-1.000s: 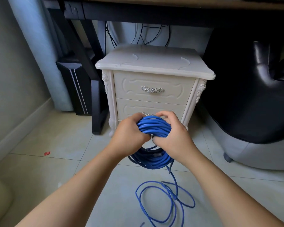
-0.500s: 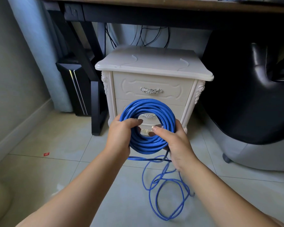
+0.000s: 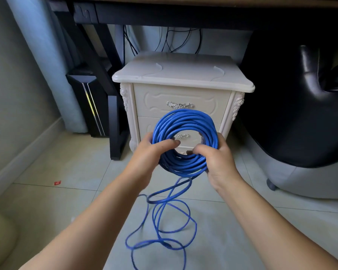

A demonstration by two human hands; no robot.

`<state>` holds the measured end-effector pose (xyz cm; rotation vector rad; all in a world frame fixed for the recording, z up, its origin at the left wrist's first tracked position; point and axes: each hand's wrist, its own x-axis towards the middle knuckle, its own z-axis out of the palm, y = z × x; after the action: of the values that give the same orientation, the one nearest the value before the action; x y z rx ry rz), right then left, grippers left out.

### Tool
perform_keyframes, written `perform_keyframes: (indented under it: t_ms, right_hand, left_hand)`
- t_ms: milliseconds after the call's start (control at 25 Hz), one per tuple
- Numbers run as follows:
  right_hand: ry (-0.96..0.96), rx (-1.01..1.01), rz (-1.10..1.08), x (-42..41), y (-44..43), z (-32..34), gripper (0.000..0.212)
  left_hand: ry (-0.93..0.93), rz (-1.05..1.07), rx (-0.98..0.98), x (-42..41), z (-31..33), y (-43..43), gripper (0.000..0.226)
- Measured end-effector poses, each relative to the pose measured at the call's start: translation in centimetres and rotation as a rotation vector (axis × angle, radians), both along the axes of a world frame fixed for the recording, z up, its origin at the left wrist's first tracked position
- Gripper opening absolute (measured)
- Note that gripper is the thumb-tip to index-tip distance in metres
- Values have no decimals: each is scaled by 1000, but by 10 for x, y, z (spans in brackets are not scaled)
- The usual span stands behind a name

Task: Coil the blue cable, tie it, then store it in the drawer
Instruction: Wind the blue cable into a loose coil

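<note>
The blue cable point(image 3: 184, 121) forms a round upright coil in front of a cream nightstand point(image 3: 181, 75). My left hand point(image 3: 150, 154) grips the coil's lower left side, its fingers curled through the middle. On the lower right side my right hand point(image 3: 216, 158) holds the coil, thumb and fingers wrapped round the strands. A loose tail of the cable hangs from the coil's bottom and lies in loops on the tiled floor. The nightstand has two shut drawers; the upper drawer point(image 3: 180, 103) has a silver handle, and the lower one sits partly behind the coil.
A black desk frame point(image 3: 113, 121) and a dark computer tower point(image 3: 86, 106) stand left of the nightstand. A black chair point(image 3: 300, 114) fills the right. Black wires hang behind the nightstand. A small red scrap point(image 3: 57, 182) lies on the floor tiles at left.
The coil has been turned from folded over between my hands to upright and open, then lifted slightly. The loose tail on the floor has shifted and its loops have spread.
</note>
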<state>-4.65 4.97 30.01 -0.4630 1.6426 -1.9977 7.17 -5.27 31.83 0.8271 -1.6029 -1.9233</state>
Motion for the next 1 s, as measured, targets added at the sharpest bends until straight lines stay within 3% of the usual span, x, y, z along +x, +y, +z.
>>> perform_keyframes:
  t_ms: [120,240,360,480,600,840,1000]
  right_hand:
    - [237,114,28,-1,2,8,40]
    - [496,256,111,6,4,12,45]
    - [691,353,175,6,6,12,47]
    - [751,411,235,4,8,15,48]
    - [639,349,203,3,10,18,50]
    - [44,141,285,1,12,13,37]
    - [-35,122,155,7,7,3,28]
  left_hand:
    - [-43,-67,-326,8,9,-10,58]
    - [-211,-158,-657,11,11,-13,64]
    - [-302,-185,-750,11,8,-10,63]
    - [-320,-169,-738,11,7,-6,43]
    - [-245,-62,-634,5,8,0,31]
    - [0,196,-126,-1,6,-3,17]
    - [-16,96,-60,-1,4,-1,20]
